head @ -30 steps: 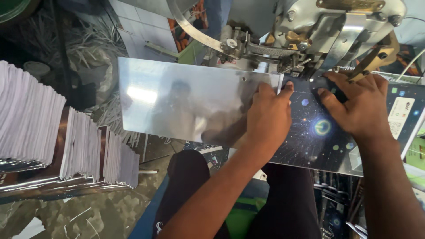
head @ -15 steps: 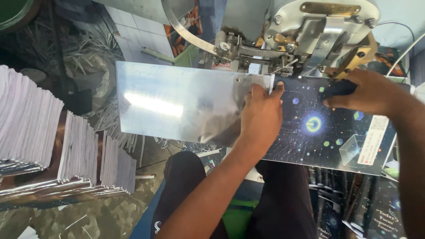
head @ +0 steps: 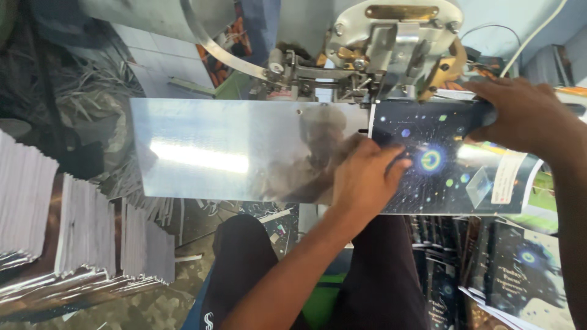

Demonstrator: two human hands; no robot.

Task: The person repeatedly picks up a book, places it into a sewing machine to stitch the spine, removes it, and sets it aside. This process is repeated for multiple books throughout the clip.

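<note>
A dark booklet (head: pixel 446 177) with a starry space cover lies open over the shiny metal saddle plate (head: pixel 244 150) of a stitching machine (head: pixel 379 49). My left hand (head: pixel 361 177) presses flat on the booklet's left edge, fingers pointing right, where cover meets plate. At the booklet's top right corner, just below the machine head, my right hand (head: pixel 520 116) grips the spine. Both hands touch the same booklet.
Stacks of white-edged booklets (head: pixel 79 232) stand at the left on a low surface. More space-cover booklets (head: pixel 507 275) are piled at the lower right. My dark-trousered legs (head: pixel 306 275) are under the plate. Paper shreds (head: pixel 92 85) lie on the floor behind.
The booklet has slid to the right along the plate. My right hand moved right with its top corner, and my left hand followed onto the cover's left part.
</note>
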